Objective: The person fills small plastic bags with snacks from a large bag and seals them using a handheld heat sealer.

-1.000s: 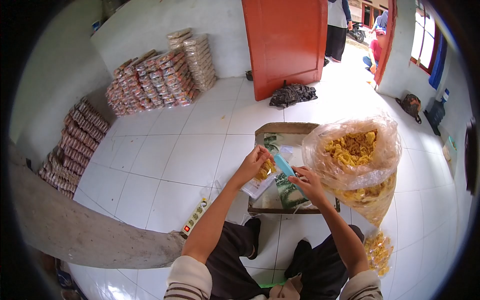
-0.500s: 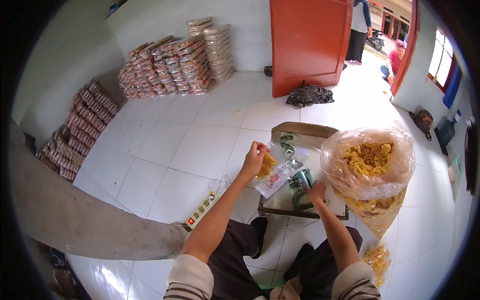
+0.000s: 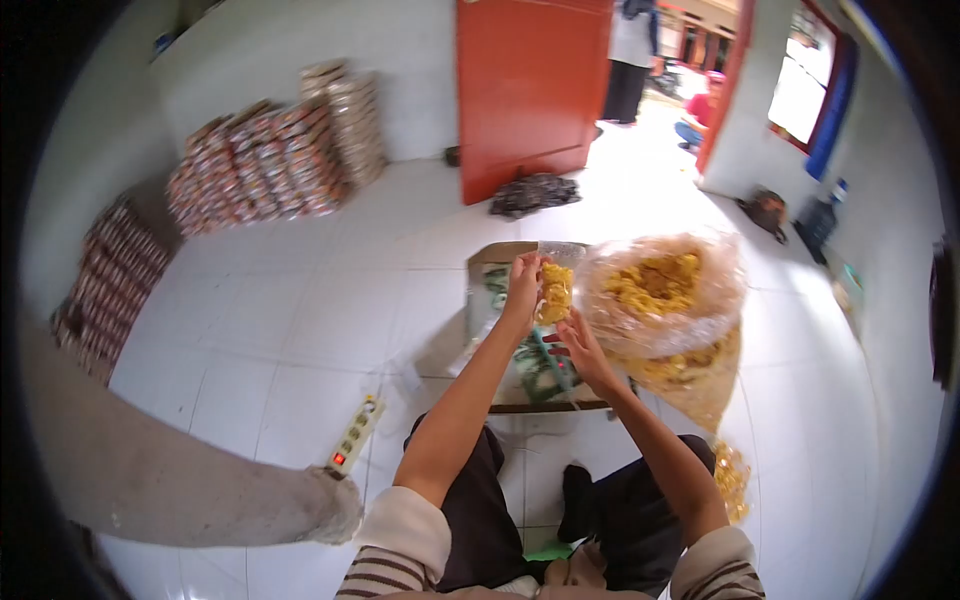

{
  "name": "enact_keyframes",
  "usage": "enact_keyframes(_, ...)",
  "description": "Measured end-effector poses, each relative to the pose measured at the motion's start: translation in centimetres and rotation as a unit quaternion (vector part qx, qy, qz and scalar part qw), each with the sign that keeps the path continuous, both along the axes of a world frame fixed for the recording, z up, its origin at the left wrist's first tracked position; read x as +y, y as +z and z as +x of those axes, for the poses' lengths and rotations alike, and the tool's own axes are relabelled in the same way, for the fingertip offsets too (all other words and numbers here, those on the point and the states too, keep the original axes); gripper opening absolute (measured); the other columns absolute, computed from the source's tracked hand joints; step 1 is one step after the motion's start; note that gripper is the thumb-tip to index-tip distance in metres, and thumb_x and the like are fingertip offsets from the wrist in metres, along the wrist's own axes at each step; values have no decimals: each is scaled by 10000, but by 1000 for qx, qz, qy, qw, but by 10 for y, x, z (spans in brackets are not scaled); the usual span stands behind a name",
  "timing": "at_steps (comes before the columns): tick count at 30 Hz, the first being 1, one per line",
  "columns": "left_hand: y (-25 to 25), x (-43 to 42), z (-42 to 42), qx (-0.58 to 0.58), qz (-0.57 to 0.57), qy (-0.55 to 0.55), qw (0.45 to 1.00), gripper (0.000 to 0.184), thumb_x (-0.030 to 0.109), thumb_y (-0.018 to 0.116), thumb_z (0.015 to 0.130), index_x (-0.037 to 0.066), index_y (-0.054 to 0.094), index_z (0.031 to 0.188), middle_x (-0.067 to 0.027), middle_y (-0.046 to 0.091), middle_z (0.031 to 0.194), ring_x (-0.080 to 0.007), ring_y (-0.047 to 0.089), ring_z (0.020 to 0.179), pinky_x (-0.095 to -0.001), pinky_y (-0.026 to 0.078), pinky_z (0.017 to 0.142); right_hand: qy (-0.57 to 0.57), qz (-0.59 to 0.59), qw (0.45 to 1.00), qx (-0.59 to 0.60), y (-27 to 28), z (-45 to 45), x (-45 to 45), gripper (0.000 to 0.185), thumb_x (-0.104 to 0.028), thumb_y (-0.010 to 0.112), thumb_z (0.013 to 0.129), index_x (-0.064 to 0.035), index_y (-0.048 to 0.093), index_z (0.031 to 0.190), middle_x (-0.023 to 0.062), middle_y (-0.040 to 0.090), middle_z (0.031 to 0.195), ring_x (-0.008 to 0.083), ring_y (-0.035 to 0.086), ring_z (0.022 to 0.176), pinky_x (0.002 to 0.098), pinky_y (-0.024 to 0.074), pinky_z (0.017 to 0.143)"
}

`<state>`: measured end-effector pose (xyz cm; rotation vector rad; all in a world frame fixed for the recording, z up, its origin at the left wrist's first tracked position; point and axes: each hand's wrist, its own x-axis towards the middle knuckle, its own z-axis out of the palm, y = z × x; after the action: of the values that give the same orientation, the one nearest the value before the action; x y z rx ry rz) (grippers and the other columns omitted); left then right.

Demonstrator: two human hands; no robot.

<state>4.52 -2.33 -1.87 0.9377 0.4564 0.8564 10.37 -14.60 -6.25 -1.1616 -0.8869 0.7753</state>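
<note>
My left hand (image 3: 524, 287) is closed on the upper left side of a small clear plastic bag of yellow, curly food pieces (image 3: 556, 294), held upright above a shallow tray (image 3: 480, 268). Just below the bag is my right hand (image 3: 580, 350), its fingers stretched out and apart. An upper fingertip comes up to the bag's bottom edge; I cannot tell whether it presses on it. Under the right fingers, a teal strip-like object (image 3: 541, 345) lies in the tray on green-and-white printed material (image 3: 540, 374). Clear plastic packaging partly shows behind my left forearm.
A large open plastic sack of yellow pieces (image 3: 655, 285) stands right of the tray, with a smaller bag (image 3: 732, 480) nearer me. A power strip (image 3: 356, 435) lies left on the tiles. Packed bundles (image 3: 262, 165) line the wall. Two people are by the red door (image 3: 530, 100).
My right hand has left the teal object and risen to the bag's lower end. My left hand has lifted the bag and turned it upright. The view has swung right.
</note>
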Motion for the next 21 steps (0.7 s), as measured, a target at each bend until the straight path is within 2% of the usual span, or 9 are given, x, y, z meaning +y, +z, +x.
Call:
enact_keyframes(1, 3, -18, 22, -6, 4, -27, 1000, 206, 306, 410, 931, 126, 433, 1026, -18, 543, 1005, -111, 506, 922, -267, 457, 714, -27, 4, 1000, -6, 7, 16, -19, 386, -247, 503, 902, -7, 386, 1180, 119, 596, 824, 145, 584, 821, 277, 465, 700)
enact_keyframes(3, 9, -61, 62, -83, 54, -103, 990, 227, 328, 414, 931, 114, 439, 1001, -22, 534, 970, -116, 506, 913, -269, 461, 710, -74, -66, 976, -195, 22, 49, -65, 393, -208, 516, 896, -10, 352, 1194, 89, 599, 784, 140, 606, 714, 266, 479, 631)
enact_keyframes(4, 21, -93, 71, -95, 6, -158, 983, 258, 352, 425, 925, 107, 445, 1006, -26, 522, 945, -121, 505, 886, -271, 450, 721, -118, -100, 956, -248, 48, 56, -97, 371, -189, 535, 885, 0, 387, 1168, 80, 603, 780, 149, 616, 629, 266, 484, 586)
enact_keyframes(7, 8, -171, 117, -134, -16, -250, 959, 274, 362, 422, 925, 108, 450, 1022, -24, 517, 938, -121, 499, 885, -272, 425, 761, -172, -109, 950, -235, 59, 98, -185, 322, -178, 544, 880, 9, 437, 1119, 80, 603, 769, 142, 627, 648, 256, 483, 575)
enact_keyframes(11, -3, -271, 160, -57, 4, -334, 941, 366, 379, 447, 910, 129, 381, 1169, 0, 482, 1031, -117, 490, 901, -250, 376, 803, -289, -137, 936, -149, 65, 127, -288, 314, -204, 552, 874, 18, 484, 1086, 95, 597, 887, 145, 635, 663, 252, 491, 600)
enact_keyframes(15, -43, -352, 211, 8, 125, -459, 880, 454, 236, 550, 867, 136, 323, 1247, 3, 451, 1111, -86, 482, 975, -244, 390, 799, -371, -178, 910, -57, 18, 160, -379, 360, -172, 547, 874, 34, 439, 1149, 102, 547, 940, 162, 623, 712, 249, 502, 625)
enact_keyframes(17, -87, -391, 237, 41, 103, -501, 858, 525, 200, 602, 836, 112, 309, 1262, -21, 453, 1134, -96, 476, 1007, -245, 408, 787, -418, -159, 894, 20, -26, 166, -414, 368, -148, 551, 867, 39, 430, 1161, 114, 544, 951, 167, 624, 689, 252, 504, 596)
enact_keyframes(19, -142, -432, 251, 110, 101, -480, 865, 593, 237, 638, 813, 98, 299, 1279, -59, 457, 1141, -128, 481, 1007, -250, 420, 773, -496, -162, 852, 51, -85, 169, -446, 371, -113, 552, 848, 59, 431, 1153, 141, 567, 927, 173, 626, 616, 253, 500, 513)
enact_keyframes(21, -193, -466, 262, 175, 130, -472, 854, 546, 167, 650, 802, 9, 325, 1210, -145, 469, 1110, -200, 522, 954, -306, 452, 775, -534, -172, 822, 96, -146, 172, -470, 380, -71, 556, 828, 56, 426, 1162, 139, 559, 911, 172, 618, 593, 246, 488, 475)
